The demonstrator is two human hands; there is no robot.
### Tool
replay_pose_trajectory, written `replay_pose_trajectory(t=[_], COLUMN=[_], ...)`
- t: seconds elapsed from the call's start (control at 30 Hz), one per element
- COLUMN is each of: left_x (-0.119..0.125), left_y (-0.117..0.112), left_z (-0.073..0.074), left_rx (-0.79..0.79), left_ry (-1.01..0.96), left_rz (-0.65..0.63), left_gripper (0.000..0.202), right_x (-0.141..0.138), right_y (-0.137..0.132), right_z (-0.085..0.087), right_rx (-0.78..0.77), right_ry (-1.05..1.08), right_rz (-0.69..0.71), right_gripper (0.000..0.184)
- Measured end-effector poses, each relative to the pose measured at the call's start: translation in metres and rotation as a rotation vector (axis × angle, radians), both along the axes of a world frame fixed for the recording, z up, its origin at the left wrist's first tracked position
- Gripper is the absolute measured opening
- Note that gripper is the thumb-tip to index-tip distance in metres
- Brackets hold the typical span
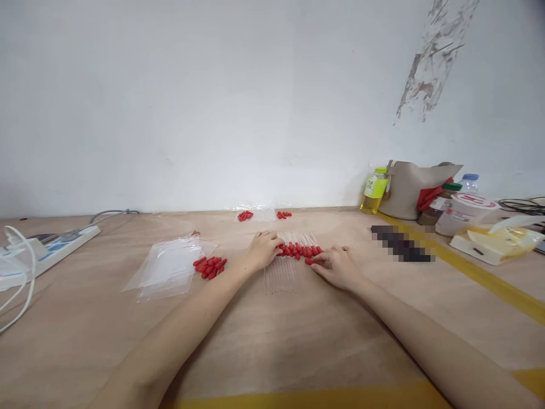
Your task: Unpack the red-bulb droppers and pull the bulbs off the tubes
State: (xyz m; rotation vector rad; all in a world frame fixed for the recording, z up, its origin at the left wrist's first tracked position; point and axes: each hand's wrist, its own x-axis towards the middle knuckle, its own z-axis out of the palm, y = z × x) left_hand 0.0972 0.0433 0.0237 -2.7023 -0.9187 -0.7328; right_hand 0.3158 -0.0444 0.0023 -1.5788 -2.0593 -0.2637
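Pretty open lane on the near counter (276, 335) between the two forearms (204, 318), right up to the clear sticks (283, 277). Left of the arms, red pieces (209, 267) and plastic bags (166, 267) block things (power strip (46, 258) further out); yellow bottle (373, 193) and grey bag (404, 190) crowd the back right.

I can't read any lettering from here. Right of frame, the bottle label (375, 186) and tub lid (476, 200) print are too small.
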Motion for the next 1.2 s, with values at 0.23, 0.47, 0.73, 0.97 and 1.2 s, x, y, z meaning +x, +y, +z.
replay_pose_trajectory(t=[0.23,0.47,0.73,0.97,1.2], left_x=[-0.021,-0.073,-0.09,-0.084,-0.073], left_y=[-0.021,-0.069,-0.072,-0.072,-0.082], left_z=[0.009,-0.002,-0.024,-0.026,-0.015], left_rx=[0.001,-0.011,-0.114,-0.249,-0.139], left_ry=[-0.158,-0.306,-0.397,-0.329,-0.196], left_rz=[-0.059,-0.074,-0.145,-0.235,-0.109], left_gripper=[0.016,0.017,0.014,0.016,0.024], right_x=[-0.001,-0.016,-0.043,-0.05,-0.06], right_y=[0.002,-0.002,-0.012,-0.011,-0.017], right_z=[-0.005,-0.007,-0.006,-0.013,-0.012], right_rx=[0.039,0.267,0.268,0.337,0.351], right_ry=[0.167,0.205,0.007,-0.004,-0.01], right_rz=[-0.063,0.088,0.327,0.383,0.426], right_gripper=[0.018,0.025,0.039,0.022,0.016])
